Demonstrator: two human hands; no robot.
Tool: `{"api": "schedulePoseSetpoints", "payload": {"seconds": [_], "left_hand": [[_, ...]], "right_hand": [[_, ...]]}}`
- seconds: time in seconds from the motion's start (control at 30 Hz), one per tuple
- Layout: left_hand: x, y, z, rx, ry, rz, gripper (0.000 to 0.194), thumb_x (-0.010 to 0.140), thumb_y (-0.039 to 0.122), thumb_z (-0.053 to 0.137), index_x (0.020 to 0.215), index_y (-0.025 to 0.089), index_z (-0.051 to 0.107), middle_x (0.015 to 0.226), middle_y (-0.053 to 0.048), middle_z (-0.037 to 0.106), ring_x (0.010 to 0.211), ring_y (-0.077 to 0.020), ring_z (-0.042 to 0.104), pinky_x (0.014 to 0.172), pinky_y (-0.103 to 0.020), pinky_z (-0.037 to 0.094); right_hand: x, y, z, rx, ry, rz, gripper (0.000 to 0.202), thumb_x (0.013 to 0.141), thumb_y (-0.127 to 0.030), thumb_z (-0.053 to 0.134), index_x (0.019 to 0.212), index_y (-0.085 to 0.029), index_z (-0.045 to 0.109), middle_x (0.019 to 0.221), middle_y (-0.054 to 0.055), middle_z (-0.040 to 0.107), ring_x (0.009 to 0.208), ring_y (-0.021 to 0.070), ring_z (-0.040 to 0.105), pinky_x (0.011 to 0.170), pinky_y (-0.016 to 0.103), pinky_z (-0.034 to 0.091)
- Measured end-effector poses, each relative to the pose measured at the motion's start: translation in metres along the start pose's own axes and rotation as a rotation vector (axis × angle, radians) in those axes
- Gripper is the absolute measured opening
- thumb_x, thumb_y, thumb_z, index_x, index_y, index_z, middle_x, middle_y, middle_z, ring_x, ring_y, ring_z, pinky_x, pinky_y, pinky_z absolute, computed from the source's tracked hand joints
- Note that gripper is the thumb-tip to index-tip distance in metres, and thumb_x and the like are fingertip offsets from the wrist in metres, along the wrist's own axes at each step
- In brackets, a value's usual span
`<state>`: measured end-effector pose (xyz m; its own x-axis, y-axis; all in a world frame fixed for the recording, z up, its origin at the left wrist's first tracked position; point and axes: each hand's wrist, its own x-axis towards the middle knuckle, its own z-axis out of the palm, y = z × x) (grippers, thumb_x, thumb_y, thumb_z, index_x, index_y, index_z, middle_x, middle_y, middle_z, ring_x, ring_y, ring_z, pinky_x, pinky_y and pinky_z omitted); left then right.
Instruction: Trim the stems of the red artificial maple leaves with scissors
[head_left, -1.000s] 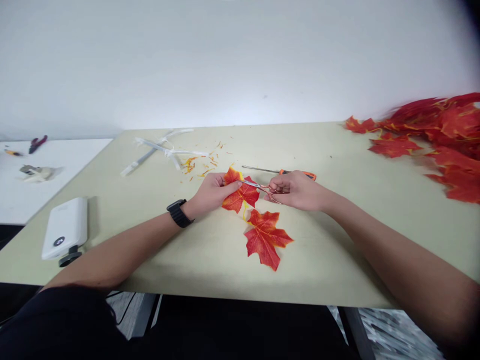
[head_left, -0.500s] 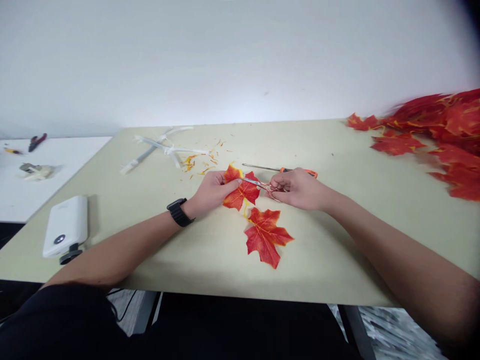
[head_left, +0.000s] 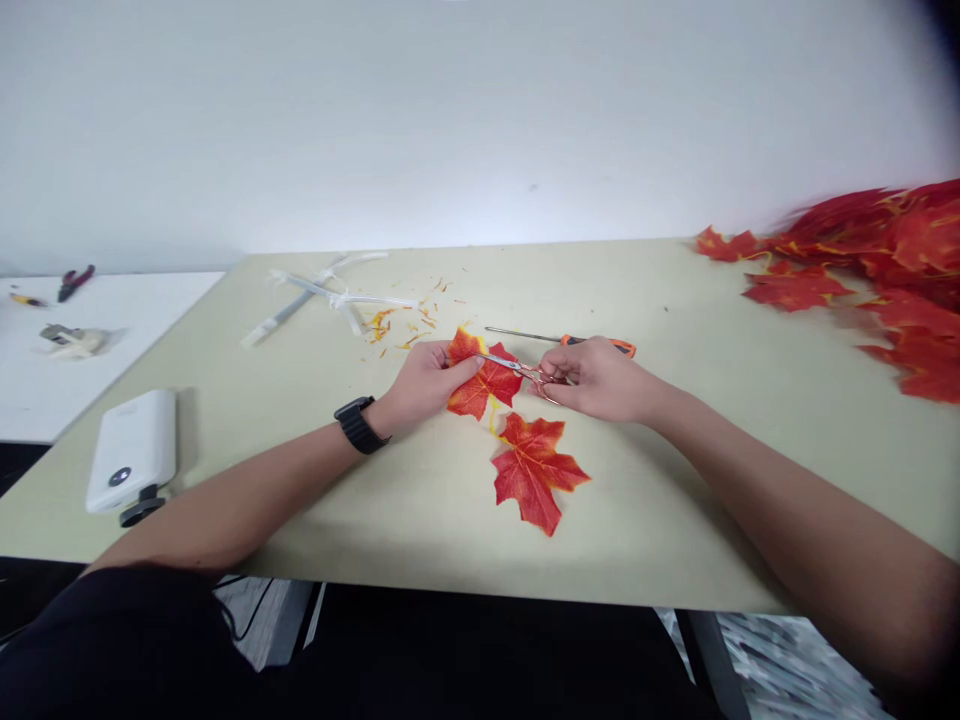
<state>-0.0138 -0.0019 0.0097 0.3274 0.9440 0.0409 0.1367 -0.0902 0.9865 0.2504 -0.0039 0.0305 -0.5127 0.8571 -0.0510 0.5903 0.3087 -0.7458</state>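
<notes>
Tabletop [head_left: 420,520]: pale surface beneath both my hands; it appears to give my forearms support.
Leaf heap [head_left: 885,235]: red foliage beyond and to the right of my right hand, apart from the work area.
Right hand [head_left: 600,380]: closed on the scissors' handles, fingers curled, seemingly to direct the blades from the side.
Left hand [head_left: 424,383]: pinching the upper leaf between thumb and fingers, presumably to steady it near the blades.
Lower leaf [head_left: 532,475]: on the tabletop between my hands, nearer my body; a yellow stem [head_left: 493,415] runs from it towards the upper leaf.
Upper leaf [head_left: 489,390]: at my left fingertips, facing my right hand.
Screwdriver [head_left: 525,334]: just beyond my hands, handle partly hidden by my right.
Scissors [head_left: 504,362]: blades pointing at my left thumb, over the upper leaf; cutting contact is unclear.
Scraps [head_left: 381,325]: scattered beyond my left hand.
</notes>
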Motion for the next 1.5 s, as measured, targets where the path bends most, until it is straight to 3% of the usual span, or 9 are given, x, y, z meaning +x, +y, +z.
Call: {"api": "schedulePoseSetpoints", "payload": {"seconds": [0.3, 0.5, 0.7, 0.93, 1.13, 1.5], "left_hand": [[0.0006, -0.0023, -0.0004, -0.05, 0.001, -0.001, 0.025, 0.089, 0.04, 0.072, 0.092, 0.015, 0.074, 0.087, -0.004, 0.076, 0.068, -0.0121, 0.067, 0.059, -0.021, 0.051], [0.0007, -0.0025, 0.0011, -0.096, -0.004, -0.012, 0.029, 0.087, 0.042, 0.075, 0.094, 0.015, 0.075, 0.092, -0.007, 0.078, 0.072, -0.014, 0.07, 0.062, -0.022, 0.054], [0.0, -0.0021, 0.002, -0.096, 0.01, -0.009, 0.027, 0.088, 0.041, 0.074, 0.093, 0.014, 0.075, 0.09, -0.007, 0.078, 0.07, -0.0131, 0.069, 0.061, -0.021, 0.053], [-0.0007, -0.002, 0.0032, -0.109, 0.007, -0.013, 0.026, 0.087, 0.04, 0.074, 0.093, 0.015, 0.076, 0.091, -0.006, 0.079, 0.07, -0.0132, 0.069, 0.06, -0.021, 0.053], [-0.0015, -0.0008, 0.0037, -0.114, -0.004, -0.015, 0.027, 0.087, 0.041, 0.074, 0.094, 0.015, 0.076, 0.092, -0.007, 0.079, 0.071, -0.0134, 0.07, 0.062, -0.021, 0.054], [-0.0021, -0.0014, 0.0032, -0.064, 0.019, 0.007, 0.027, 0.087, 0.042, 0.073, 0.092, 0.015, 0.076, 0.088, -0.006, 0.078, 0.068, -0.0126, 0.068, 0.06, -0.021, 0.052]], "right_hand": [[0.0004, 0.0011, 0.0009, 0.03, 0.005, -0.016, 0.024, 0.083, -0.036, 0.066, 0.069, -0.022, 0.051, 0.08, 0.002, 0.071, 0.085, 0.0244, 0.073, 0.064, 0.031, 0.047], [0.001, -0.002, 0.0013, 0.026, 0.018, 0.012, 0.036, 0.082, -0.047, 0.069, 0.067, -0.022, 0.048, 0.072, 0.004, 0.067, 0.086, 0.0279, 0.073, 0.06, 0.03, 0.045], [0.0011, 0.0015, 0.005, 0.124, -0.025, -0.011, 0.039, 0.084, -0.046, 0.069, 0.067, -0.022, 0.042, 0.073, 0.004, 0.064, 0.103, 0.0312, 0.073, 0.06, 0.029, 0.045], [0.0006, 0.002, 0.008, 0.122, -0.021, 0.003, 0.041, 0.083, -0.047, 0.07, 0.067, -0.021, 0.041, 0.068, 0.001, 0.059, 0.083, 0.0236, 0.071, 0.058, 0.029, 0.043], [0.0012, 0.0021, 0.0082, 0.105, -0.021, -0.01, 0.039, 0.084, -0.044, 0.069, 0.067, -0.021, 0.043, 0.068, 0.001, 0.059, 0.079, 0.021, 0.069, 0.057, 0.029, 0.04], [0.0011, 0.0005, 0.0085, 0.169, -0.024, 0.009, 0.031, 0.083, -0.039, 0.069, 0.069, -0.022, 0.048, 0.076, 0.004, 0.068, 0.098, 0.0283, 0.074, 0.065, 0.031, 0.051]]}}
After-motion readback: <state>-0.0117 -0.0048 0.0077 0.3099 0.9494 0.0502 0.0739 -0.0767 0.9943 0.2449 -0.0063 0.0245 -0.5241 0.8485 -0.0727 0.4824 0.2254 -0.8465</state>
